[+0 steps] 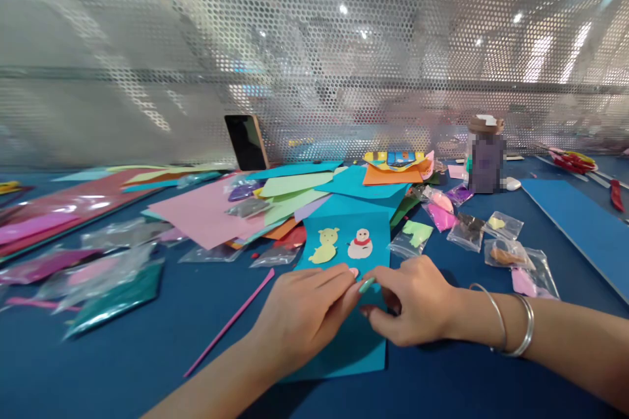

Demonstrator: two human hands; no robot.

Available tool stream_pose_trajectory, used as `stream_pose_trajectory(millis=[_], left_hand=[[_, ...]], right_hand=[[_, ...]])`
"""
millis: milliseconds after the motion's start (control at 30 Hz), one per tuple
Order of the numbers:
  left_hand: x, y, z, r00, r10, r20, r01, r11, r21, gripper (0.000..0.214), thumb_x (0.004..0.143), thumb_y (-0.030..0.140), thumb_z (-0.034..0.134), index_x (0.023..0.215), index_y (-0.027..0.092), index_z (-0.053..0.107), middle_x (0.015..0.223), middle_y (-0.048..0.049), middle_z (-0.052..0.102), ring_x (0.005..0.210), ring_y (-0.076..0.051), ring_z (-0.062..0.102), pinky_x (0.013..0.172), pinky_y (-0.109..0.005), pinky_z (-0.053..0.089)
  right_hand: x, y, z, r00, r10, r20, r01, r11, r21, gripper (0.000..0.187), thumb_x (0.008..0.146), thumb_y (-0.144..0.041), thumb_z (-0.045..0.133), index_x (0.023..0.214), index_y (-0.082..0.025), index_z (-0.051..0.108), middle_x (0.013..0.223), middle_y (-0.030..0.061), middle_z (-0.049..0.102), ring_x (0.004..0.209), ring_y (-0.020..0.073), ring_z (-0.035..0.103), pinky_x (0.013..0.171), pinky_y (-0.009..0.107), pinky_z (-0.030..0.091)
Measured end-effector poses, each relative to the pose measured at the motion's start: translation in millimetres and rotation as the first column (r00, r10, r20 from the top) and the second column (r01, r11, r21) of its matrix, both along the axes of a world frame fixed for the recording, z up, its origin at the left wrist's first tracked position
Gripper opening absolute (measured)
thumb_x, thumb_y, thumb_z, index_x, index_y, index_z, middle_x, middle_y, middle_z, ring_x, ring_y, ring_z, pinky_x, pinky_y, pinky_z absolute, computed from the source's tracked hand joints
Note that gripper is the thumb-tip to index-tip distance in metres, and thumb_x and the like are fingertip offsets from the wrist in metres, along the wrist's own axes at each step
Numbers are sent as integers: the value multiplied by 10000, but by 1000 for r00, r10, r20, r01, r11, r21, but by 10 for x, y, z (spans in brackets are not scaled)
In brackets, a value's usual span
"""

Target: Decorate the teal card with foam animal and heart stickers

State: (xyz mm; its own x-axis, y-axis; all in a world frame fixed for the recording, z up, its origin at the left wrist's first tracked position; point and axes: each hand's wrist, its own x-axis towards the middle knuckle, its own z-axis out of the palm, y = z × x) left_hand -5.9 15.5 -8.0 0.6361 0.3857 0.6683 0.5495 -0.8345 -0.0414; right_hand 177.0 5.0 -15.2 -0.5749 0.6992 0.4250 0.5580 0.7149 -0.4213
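Note:
An upright-folded light blue card [346,219] stands in front of me, its lower half lying flat. On its raised half are a pale yellow animal figure [325,247] and a white snowman [361,245] with a red scarf. My left hand [307,304] rests over the fold, fingers together and thumb pressed in. A small pink piece [354,272] shows at its fingertips. My right hand [410,301] is curled from the right, index fingertip meeting the left thumb. Anything pinched between the fingertips is hidden.
A pink stick [230,322] lies left of the card. Clay bags [115,298] spread at left, more bags [466,230] at right. Behind are paper sheets [196,209], a propped phone [247,142], a jar [485,163] and a perforated metal screen [314,46]. A blue board [580,222] lies far right.

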Motion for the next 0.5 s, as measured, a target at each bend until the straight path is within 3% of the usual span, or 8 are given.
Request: stream_pose_trajectory(millis=[133,267,367,500], left_hand=[[-2,5,-32,997,-34,-67,33,999,-23,379,960,296,278,705,171,529,592,10,544,472,-100,495,445,-204,335],[-10,9,-51,994,-52,-98,48,998,-42,372,966,295,258,720,171,509,608,5,548,479,-109,504,453,-208,338],[-7,15,-21,992,-78,-101,74,996,-40,366,967,275,245,710,173,483,588,12,520,462,-109,482,448,-211,329],[-2,41,-1,992,-100,-80,90,988,-127,317,965,276,252,775,177,486,646,13,535,506,-99,509,464,-195,347]], right_hand=[[1,35,-56,998,-24,66,14,988,152,194,779,-337,508,781,-182,624,507,14,590,448,155,502,442,255,226],[12,57,-67,999,27,43,-35,978,207,187,794,-250,493,676,-173,616,520,16,604,430,123,467,435,254,200],[9,69,-59,996,83,-15,-80,990,118,196,781,-199,497,618,-165,601,511,6,588,443,100,437,436,227,229],[-2,72,-9,997,44,-56,-47,997,-54,177,742,-177,542,572,-159,587,454,-21,505,415,76,350,431,208,242]])
